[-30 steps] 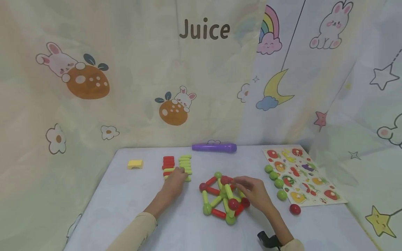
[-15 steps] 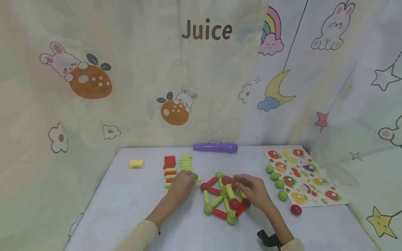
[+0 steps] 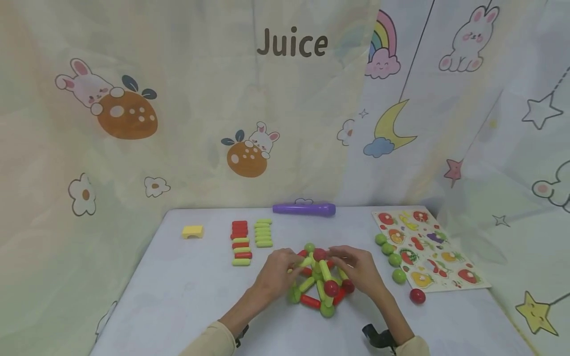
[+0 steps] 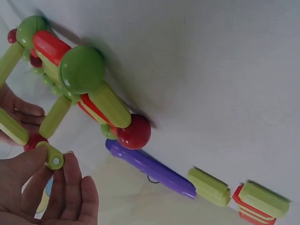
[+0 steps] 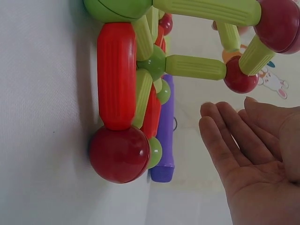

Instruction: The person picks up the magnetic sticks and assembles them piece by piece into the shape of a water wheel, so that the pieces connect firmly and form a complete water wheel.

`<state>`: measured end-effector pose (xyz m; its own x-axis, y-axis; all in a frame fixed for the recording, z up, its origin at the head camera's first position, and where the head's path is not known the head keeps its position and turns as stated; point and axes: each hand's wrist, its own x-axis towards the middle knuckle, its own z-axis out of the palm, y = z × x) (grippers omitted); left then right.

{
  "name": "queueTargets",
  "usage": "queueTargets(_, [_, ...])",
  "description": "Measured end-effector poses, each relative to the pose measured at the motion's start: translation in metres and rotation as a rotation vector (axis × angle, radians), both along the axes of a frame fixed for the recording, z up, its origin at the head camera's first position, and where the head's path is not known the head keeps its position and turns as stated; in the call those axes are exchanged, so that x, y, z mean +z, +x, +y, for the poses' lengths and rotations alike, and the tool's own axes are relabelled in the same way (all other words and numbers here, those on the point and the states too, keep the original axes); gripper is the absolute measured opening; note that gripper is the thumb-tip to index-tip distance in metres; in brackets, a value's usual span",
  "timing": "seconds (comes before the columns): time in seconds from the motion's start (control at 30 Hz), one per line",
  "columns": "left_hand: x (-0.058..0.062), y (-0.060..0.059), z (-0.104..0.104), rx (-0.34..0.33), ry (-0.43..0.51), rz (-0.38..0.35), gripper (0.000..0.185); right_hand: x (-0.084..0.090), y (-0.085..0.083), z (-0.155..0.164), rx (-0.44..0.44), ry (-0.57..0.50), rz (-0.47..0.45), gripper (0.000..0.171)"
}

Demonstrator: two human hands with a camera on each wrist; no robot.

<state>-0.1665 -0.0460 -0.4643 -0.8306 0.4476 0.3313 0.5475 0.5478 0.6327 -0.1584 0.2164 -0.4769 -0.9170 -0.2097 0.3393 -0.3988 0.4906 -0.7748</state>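
Note:
My left hand [image 3: 277,273] pinches a light green rod [image 4: 55,158] between thumb and fingers, its white-dotted end showing in the left wrist view. The rod's far end is close to the red ball [image 5: 241,75] raised over the middle of a ball-and-rod frame [image 3: 310,300]; whether they touch I cannot tell. This frame joins green and red balls with red and light green rods, and part of it is hidden behind the left hand. Beside the raised ball, my right hand [image 5: 255,145] has loosely extended fingers and nothing in its grasp.
Red rods [image 3: 239,228] and light green rods [image 3: 263,232] lie in two columns. A yellow block [image 3: 193,232] is at the left, and a purple microphone-like toy [image 3: 304,209] at the back. Several green balls [image 3: 394,260] and a red ball [image 3: 417,296] lie by the fruit board [image 3: 438,254].
The left hand has taken a light green rod from the right-hand column and carried it right to the frame's raised red ball. My right hand has stayed almost in place.

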Motion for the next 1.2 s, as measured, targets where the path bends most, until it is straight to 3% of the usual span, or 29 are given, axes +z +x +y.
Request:
queueTargets(0.8, [0.009,0.003,0.004,0.012,-0.035,0.017,0.023,-0.003,0.000,-0.004,0.056,-0.028,-0.026,0.030])
queueTargets(0.93, [0.009,0.003,0.000,-0.009,-0.002,0.024,0.025,-0.004,0.000,-0.004,0.048,-0.028,-0.042,0.030])
queueTargets(1.03, [0.005,-0.003,-0.013,-0.012,0.057,-0.009,0.024,-0.005,0.000,-0.003,0.044,-0.015,-0.059,0.029])
queueTargets(1.1, [0.000,-0.012,-0.026,0.031,0.073,-0.023,0.024,-0.005,0.001,-0.002,0.033,-0.009,-0.066,0.029])
queueTargets(1.2, [-0.011,-0.031,-0.047,0.179,-0.024,-0.028,0.023,-0.006,0.001,0.000,0.009,0.006,-0.060,0.030])
